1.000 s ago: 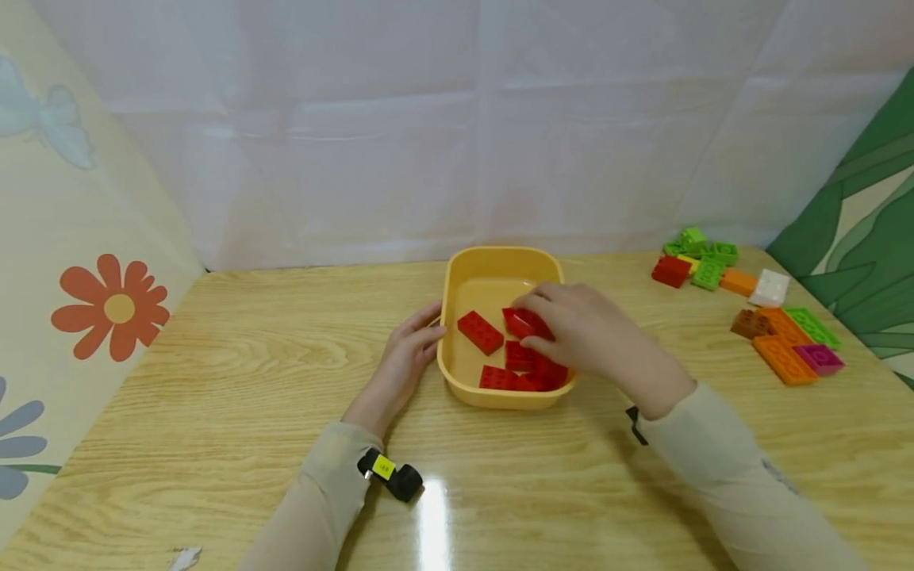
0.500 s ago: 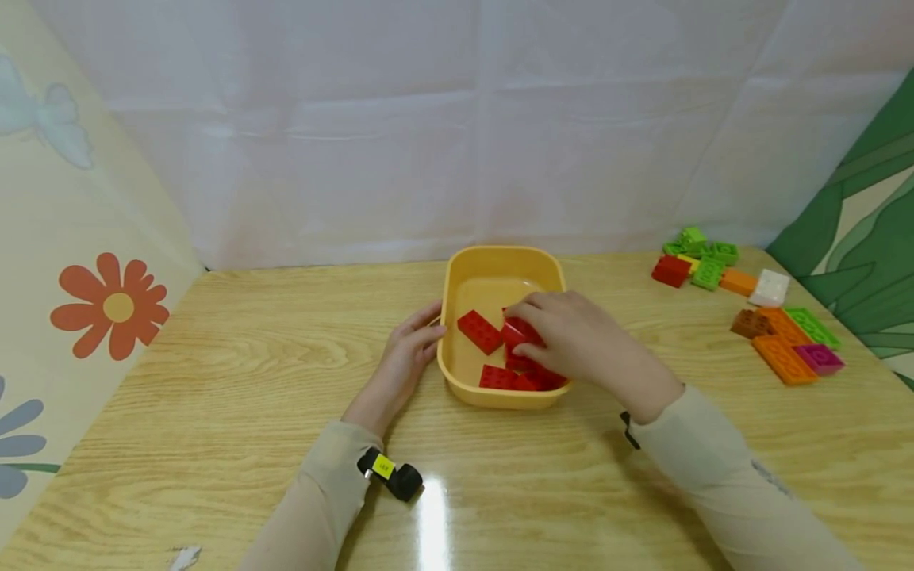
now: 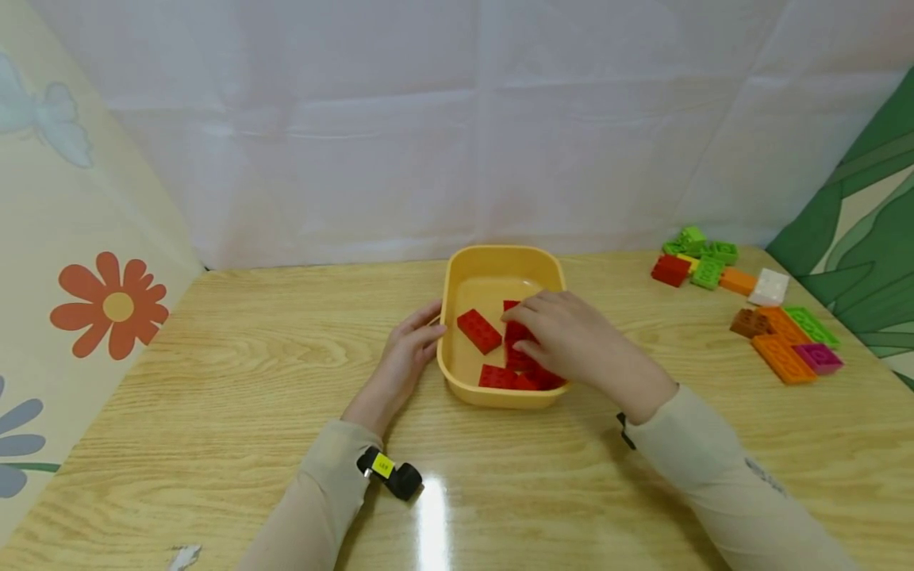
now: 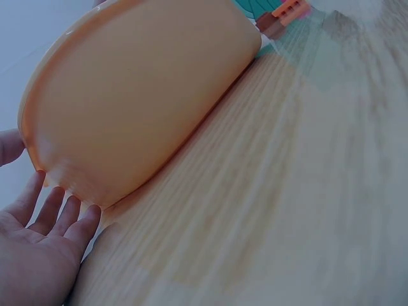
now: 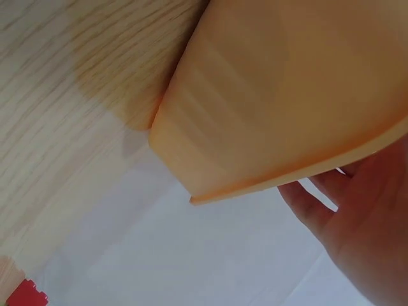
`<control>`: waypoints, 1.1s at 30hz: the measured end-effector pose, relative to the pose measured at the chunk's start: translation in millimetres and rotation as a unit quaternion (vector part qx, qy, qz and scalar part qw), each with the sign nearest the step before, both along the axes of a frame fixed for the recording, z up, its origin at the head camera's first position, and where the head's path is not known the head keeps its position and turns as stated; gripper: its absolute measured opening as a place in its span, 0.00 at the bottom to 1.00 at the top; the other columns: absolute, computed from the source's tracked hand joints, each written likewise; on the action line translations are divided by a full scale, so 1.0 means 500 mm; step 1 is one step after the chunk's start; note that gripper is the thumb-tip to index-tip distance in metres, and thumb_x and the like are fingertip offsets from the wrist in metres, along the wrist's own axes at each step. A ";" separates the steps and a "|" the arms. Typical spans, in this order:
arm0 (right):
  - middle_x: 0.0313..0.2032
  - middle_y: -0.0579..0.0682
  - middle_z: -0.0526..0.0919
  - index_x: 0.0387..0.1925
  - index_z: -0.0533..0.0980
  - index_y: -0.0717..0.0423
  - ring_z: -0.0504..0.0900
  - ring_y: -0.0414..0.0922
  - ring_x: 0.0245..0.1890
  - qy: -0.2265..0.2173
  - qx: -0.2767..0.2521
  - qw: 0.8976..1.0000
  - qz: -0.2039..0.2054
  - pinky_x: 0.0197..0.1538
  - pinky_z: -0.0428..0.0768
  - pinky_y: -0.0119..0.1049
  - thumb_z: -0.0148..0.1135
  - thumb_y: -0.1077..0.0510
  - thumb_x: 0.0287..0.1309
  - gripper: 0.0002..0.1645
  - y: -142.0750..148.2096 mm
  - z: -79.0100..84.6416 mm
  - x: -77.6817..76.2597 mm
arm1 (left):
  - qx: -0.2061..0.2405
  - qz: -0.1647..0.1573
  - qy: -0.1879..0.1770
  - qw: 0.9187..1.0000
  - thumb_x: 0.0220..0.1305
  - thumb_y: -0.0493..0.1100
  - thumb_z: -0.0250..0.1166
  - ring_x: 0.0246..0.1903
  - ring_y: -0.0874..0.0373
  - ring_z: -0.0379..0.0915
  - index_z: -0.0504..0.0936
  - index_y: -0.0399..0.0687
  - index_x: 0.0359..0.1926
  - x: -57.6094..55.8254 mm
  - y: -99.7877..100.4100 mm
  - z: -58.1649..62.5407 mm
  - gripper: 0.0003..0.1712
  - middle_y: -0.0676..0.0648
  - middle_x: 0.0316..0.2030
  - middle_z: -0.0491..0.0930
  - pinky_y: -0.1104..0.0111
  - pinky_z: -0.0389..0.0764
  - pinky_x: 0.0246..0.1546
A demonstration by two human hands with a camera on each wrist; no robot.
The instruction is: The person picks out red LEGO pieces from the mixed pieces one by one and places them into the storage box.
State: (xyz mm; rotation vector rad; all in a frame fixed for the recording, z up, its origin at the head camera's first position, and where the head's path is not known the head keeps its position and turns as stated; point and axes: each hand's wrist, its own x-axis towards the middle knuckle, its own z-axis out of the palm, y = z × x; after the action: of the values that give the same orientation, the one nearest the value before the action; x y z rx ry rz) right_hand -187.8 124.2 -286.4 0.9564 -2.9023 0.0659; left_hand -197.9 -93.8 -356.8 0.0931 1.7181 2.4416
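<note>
A yellow plastic tub (image 3: 485, 291) stands on the wooden table with several red toy building bricks inside. My left hand (image 3: 403, 353) rests against its left side. In the left wrist view, straight, spread fingers (image 4: 25, 199) touch the outer wall while the thumb lies at the rim. My right hand (image 3: 567, 333) reaches over the right rim and pinches a red brick (image 3: 516, 329) between thumb and fingers, low among the others. Part of that brick is hidden by the fingers. A separate red brick (image 3: 479, 331) lies on the tub floor to the left.
At the right, loose bricks lie in two groups, among them a red brick (image 3: 671, 270), a green brick (image 3: 708, 271), a white brick (image 3: 769, 287), an orange brick (image 3: 783, 359) and a magenta brick (image 3: 819, 358). A white cloth (image 3: 343, 143) hangs behind the table.
My right hand has shifted slightly left and lower in the tub, and the red piece at its fingers has turned. The left hand and tub stay in place.
</note>
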 end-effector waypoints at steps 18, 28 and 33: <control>0.47 0.54 0.85 0.50 0.78 0.56 0.78 0.52 0.49 0.000 0.005 1.000 -0.005 0.58 0.75 0.54 0.64 0.52 0.54 0.22 -0.001 0.004 0.004 | 0.009 -0.005 -0.001 1.000 0.61 0.32 0.52 0.65 0.49 0.59 0.62 0.35 0.67 -0.003 0.002 -0.003 0.31 0.37 0.70 0.61 0.80 0.76 0.46; 0.48 0.54 0.84 0.50 0.78 0.55 0.77 0.52 0.50 0.007 0.013 1.000 0.000 0.58 0.76 0.54 0.61 0.48 0.56 0.22 -0.011 0.003 0.007 | 0.005 0.003 -0.005 1.000 0.60 0.32 0.52 0.65 0.50 0.60 0.62 0.35 0.67 -0.003 0.000 0.000 0.32 0.36 0.69 0.62 0.79 0.75 0.49; 0.51 0.55 0.83 0.52 0.77 0.54 0.77 0.53 0.51 0.050 0.021 0.997 -0.049 0.57 0.77 0.54 0.60 0.47 0.57 0.24 -0.014 0.005 0.007 | 0.008 0.004 -0.006 1.000 0.60 0.31 0.53 0.65 0.50 0.60 0.62 0.35 0.67 -0.002 -0.001 -0.002 0.32 0.36 0.69 0.62 0.62 0.66 0.65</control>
State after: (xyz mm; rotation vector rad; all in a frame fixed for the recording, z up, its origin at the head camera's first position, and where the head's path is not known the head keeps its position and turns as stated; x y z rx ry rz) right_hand -184.1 116.9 -283.8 0.7981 -2.8624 -0.0490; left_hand -199.0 -94.5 -357.7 0.0748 1.6970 2.4573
